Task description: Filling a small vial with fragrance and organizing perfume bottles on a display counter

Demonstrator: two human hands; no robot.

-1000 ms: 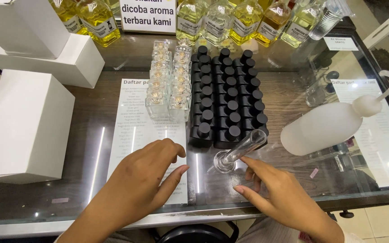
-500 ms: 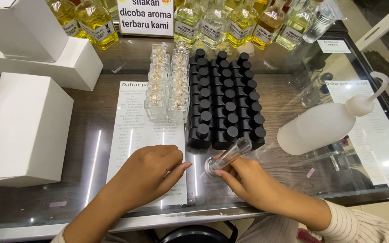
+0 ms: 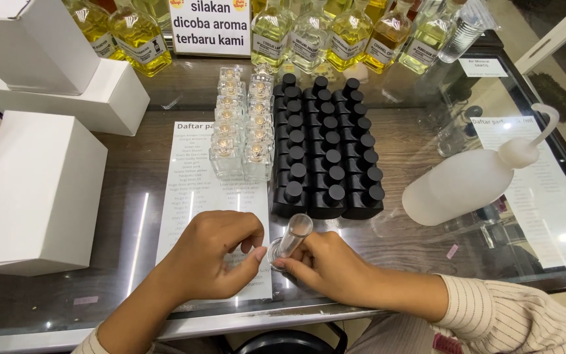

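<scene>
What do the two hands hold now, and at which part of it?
The right hand holds a small clear glass cylinder near its base; the left hand touches that base with its fingertips.

White cardboard boxes (image 3: 37,190) stacked along the left edge of the glass counter, plain and unprinted, two more white boxes (image 3: 67,92) behind them. Upright white sign (image 3: 209,26) with dark lettering at the back centre, flanked by yellow-filled bottles wearing white rectangular labels (image 3: 142,47). Flat under the glass: a white printed sheet (image 3: 201,164) at centre, another white sheet (image 3: 545,190) at right, and a small white card (image 3: 483,67) at back right.
</scene>
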